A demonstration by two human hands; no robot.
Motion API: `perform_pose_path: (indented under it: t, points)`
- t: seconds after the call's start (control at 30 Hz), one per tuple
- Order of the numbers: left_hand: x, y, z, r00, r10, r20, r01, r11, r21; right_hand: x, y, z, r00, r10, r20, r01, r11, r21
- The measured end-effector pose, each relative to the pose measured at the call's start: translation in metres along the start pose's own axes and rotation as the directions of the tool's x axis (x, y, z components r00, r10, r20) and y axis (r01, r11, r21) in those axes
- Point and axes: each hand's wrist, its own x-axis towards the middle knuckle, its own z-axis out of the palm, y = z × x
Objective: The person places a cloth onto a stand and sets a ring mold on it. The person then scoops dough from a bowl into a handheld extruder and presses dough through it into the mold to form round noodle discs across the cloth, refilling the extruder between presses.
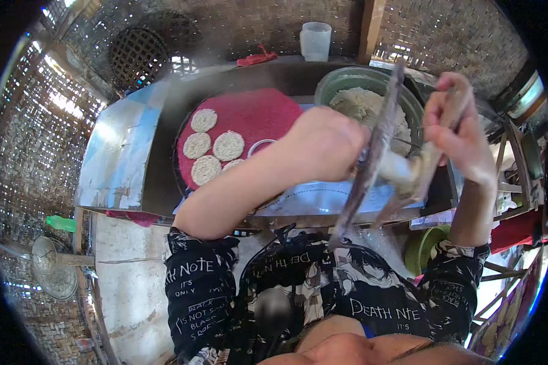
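Observation:
My left hand [329, 145] is closed in a fist against a long dark wooden bar of a hand press [371, 158], blurred by motion. My right hand [460, 131] grips the press's lighter wooden bar, its fingers curled round the upper part. A pale cylinder [397, 167] joins the two bars. Behind the press stands a green basin [330, 91] with whitish dough [362, 102] in it. To the left, several coiled, noodle-like discs [228, 146] lie on a round red cloth [256, 109]. A white ring [254, 148] there is partly hidden by my left forearm.
A translucent plastic cup [316, 42] and a red item [257, 58] sit along the back edge. A blue-and-white panel [119, 143] flanks the dark work surface on the left. At lower right is a green container [417, 252]. Woven walls surround the place.

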Motion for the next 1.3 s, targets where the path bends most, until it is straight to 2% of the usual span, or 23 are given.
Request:
perform_pose_path:
  t: [0.07,0.1,0.17,0.2,0.27,0.3,0.4,0.47,0.5,0.57,0.63,0.67,0.7,0.73,0.77,0.8,0.9,0.97,1.03,1.07,1.1,1.2,1.3]
  points:
    - [0.014,-0.021,0.006,0.997,-0.043,-0.067,0.033,0.989,-0.142,-0.002,0.039,-0.064,0.978,-0.147,-0.149,0.131,0.985,-0.112]
    - [0.020,-0.035,0.014,0.991,-0.101,-0.093,0.077,0.971,-0.227,-0.008,0.058,-0.095,0.936,-0.185,-0.301,0.179,0.983,-0.048]
    - [0.028,-0.059,0.044,0.947,-0.252,-0.199,-0.031,0.547,-0.837,-0.014,0.096,-0.132,0.790,-0.235,-0.566,0.331,0.941,0.071]
    - [0.033,-0.057,0.059,0.893,-0.447,0.047,0.081,0.059,-0.995,-0.011,0.112,-0.138,0.702,-0.223,-0.676,0.437,0.885,0.162]
    - [0.049,-0.058,0.075,0.981,-0.176,0.080,0.076,-0.031,-0.997,-0.004,0.145,-0.138,0.558,-0.080,-0.826,0.558,0.773,0.302]
    - [0.059,-0.037,0.066,0.983,-0.162,-0.084,-0.010,0.412,-0.911,0.002,0.159,-0.133,0.501,0.030,-0.865,0.583,0.726,0.364]
    - [0.085,-0.019,0.089,0.896,-0.306,-0.322,-0.201,0.366,-0.909,0.032,0.177,-0.095,0.601,0.021,-0.799,0.675,0.521,0.521]
    - [0.106,-0.012,0.083,0.758,-0.552,-0.347,-0.445,-0.049,-0.894,0.045,0.190,-0.068,0.753,0.075,-0.654,0.569,0.427,0.703]
    - [0.111,-0.013,0.091,0.692,-0.472,-0.546,-0.567,0.113,-0.816,0.051,0.200,-0.057,0.834,0.106,-0.542,0.465,0.397,0.791]
    - [0.111,-0.015,0.085,0.638,-0.537,-0.552,-0.567,0.158,-0.808,0.065,0.206,-0.039,0.898,0.111,-0.425,0.386,0.263,0.884]
    - [0.105,-0.024,0.083,0.601,-0.602,-0.526,-0.516,0.210,-0.830,0.075,0.227,-0.043,0.961,-0.132,-0.244,0.277,0.410,0.869]
    - [0.101,-0.028,0.084,0.579,-0.634,-0.513,-0.489,0.233,-0.841,0.080,0.258,-0.048,0.987,-0.137,-0.080,0.158,0.786,0.597]
    - [0.098,-0.032,0.085,0.580,-0.628,-0.519,-0.462,0.271,-0.844,0.086,0.299,-0.053,0.946,-0.324,0.030,0.317,0.937,0.147]
    - [0.096,-0.036,0.086,0.581,-0.621,-0.526,-0.438,0.306,-0.845,0.090,0.326,-0.058,0.881,-0.422,0.216,0.472,0.823,-0.317]
    - [0.093,-0.037,0.087,0.580,-0.617,-0.532,-0.413,0.340,-0.845,0.086,0.329,-0.059,0.942,-0.011,0.336,0.222,0.771,-0.597]
    - [0.091,-0.030,0.081,0.591,-0.660,-0.464,-0.286,0.366,-0.885,0.082,0.333,-0.060,0.860,0.412,0.301,0.031,0.547,-0.837]
    - [0.091,-0.029,0.073,0.673,-0.536,-0.510,-0.169,0.561,-0.811,0.074,0.381,-0.073,0.843,0.309,0.440,0.253,0.493,-0.832]
    - [0.084,-0.014,0.058,0.647,-0.688,-0.328,0.065,0.478,-0.876,0.087,0.380,-0.093,0.809,0.323,0.492,0.302,0.489,-0.818]
    - [0.073,-0.018,0.052,0.738,-0.535,-0.412,0.070,0.668,-0.741,0.099,0.348,-0.115,0.797,0.347,0.494,0.353,0.396,-0.848]
    - [0.067,-0.011,0.046,0.697,-0.655,-0.292,0.214,0.579,-0.787,0.104,0.320,-0.124,0.806,0.360,0.471,0.379,0.298,-0.876]
    - [0.060,-0.012,0.043,0.737,-0.610,-0.292,0.225,0.628,-0.744,0.106,0.301,-0.129,0.814,0.370,0.449,0.403,0.198,-0.894]
    - [0.048,-0.017,0.041,0.749,-0.624,-0.222,0.258,0.584,-0.769,0.105,0.283,-0.134,0.828,0.304,0.472,0.447,0.152,-0.882]
    - [0.043,-0.030,0.052,0.733,-0.656,-0.181,0.250,0.507,-0.825,0.092,0.323,-0.115,0.787,0.384,0.483,0.467,0.141,-0.873]
